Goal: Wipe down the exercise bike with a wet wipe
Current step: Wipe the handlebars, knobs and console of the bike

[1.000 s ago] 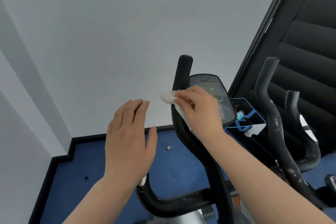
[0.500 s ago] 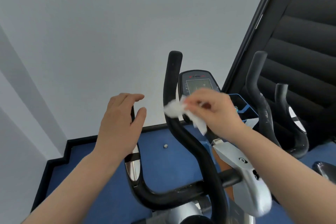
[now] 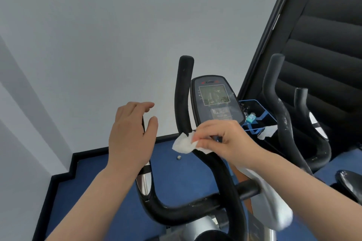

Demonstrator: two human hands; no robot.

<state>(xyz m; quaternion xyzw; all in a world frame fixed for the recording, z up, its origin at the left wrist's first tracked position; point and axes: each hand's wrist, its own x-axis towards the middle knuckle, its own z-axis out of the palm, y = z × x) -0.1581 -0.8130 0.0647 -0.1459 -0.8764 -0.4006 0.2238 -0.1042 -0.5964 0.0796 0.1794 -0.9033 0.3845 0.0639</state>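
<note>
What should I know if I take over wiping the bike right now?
Right hand pinches the wet wipe against the tall handlebar, about halfway up.
Left hand is open, in front of the other handlebar, holding nothing.
The console stands just behind the wipe.
Done: I cannot tell which parts are already clean.
Left: probably the rest of that bar, the crossbar, the other bar and the console.

A small gym or workout room: an exercise bike (image 3: 205, 172) with a display console (image 3: 215, 101) stands on blue flooring (image 3: 109, 191) edged with black skirting (image 3: 64, 170), beneath plain pale walls. Just right of the bike, a second machine's black handlebars (image 3: 278, 107) rise beside dark padding (image 3: 329, 49).
</note>
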